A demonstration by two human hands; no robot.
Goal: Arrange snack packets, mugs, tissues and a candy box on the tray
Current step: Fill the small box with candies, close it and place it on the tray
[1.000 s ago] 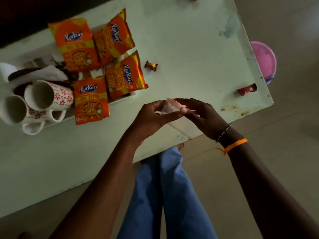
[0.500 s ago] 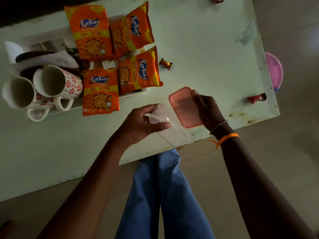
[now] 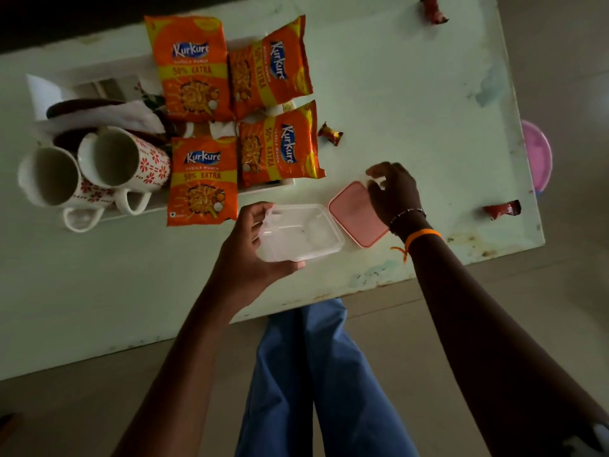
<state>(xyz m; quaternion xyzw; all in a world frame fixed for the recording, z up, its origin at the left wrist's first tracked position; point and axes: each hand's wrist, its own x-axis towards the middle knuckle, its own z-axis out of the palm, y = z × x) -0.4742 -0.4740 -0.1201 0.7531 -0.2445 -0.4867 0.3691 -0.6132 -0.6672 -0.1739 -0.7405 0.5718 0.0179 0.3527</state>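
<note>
The left hand [image 3: 250, 255] grips a clear box [image 3: 298, 232] by its near end. Right of it lies the pink lid [image 3: 354, 212]; the right hand [image 3: 393, 192] hovers over it, fingers spread. The tray [image 3: 260, 189] past the box is mostly hidden under packets [image 3: 202, 179].
</note>
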